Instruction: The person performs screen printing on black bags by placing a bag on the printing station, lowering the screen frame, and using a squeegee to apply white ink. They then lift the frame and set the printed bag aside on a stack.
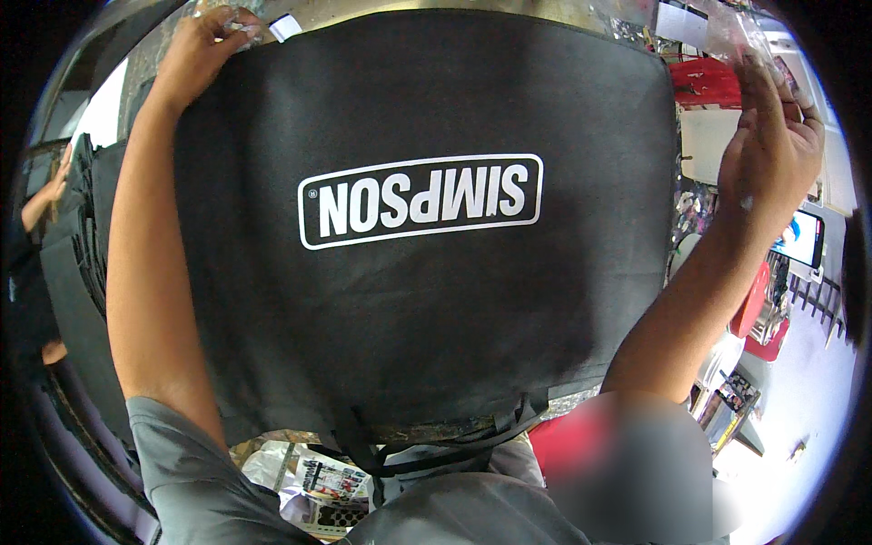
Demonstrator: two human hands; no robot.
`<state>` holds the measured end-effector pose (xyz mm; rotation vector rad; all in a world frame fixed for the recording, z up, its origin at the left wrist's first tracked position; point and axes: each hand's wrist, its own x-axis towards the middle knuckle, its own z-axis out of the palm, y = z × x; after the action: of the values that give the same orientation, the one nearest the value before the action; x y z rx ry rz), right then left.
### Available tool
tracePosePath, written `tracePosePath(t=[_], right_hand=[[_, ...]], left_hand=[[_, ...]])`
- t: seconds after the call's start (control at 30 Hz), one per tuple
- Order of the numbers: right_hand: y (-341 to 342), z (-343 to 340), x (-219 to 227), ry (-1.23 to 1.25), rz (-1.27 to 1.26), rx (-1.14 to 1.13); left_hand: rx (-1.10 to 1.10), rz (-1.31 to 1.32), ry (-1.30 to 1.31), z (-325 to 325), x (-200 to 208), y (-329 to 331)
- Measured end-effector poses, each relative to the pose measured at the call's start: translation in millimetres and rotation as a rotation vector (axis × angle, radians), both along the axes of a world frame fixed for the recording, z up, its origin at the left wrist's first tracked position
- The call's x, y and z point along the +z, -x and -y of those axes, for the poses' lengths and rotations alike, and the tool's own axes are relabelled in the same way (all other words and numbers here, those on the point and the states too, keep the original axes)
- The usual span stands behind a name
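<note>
A large black fabric bag (418,318) lies flat before me, with a white outlined logo (421,202) printed upside down on it. Its dark straps (363,445) hang at the near edge by my body. At the bag's far left corner is my left hand (207,50), fingertips pinched together; what they grip is too small to tell. Beside them sits a small white tag (285,27). Off the bag's far right side, my right hand (772,136) is raised, its fingers closed at a piece of clear plastic film (738,36).
More black bags (91,236) are stacked at the left, where another person's hand (56,186) shows. To the right are a red item (706,84), a lit phone (801,238) and a dark rack (817,302). Papers and plastic (331,481) lie below the near edge.
</note>
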<state>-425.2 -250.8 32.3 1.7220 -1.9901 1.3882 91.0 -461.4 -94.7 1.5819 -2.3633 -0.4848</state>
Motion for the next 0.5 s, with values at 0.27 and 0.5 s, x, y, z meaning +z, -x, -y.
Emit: tracePosePath(t=[0.27,0.5], right_hand=[[52.6,67.3,-70.7,0.076,0.357,0.245],[35.7,118.1,-110.2,-0.108,-0.028,-0.137]], left_hand=[[0.011,0.086,-0.079,-10.4,59.4,-0.9],[-0.086,-0.149,-0.182,28.6,4.3,-51.7]])
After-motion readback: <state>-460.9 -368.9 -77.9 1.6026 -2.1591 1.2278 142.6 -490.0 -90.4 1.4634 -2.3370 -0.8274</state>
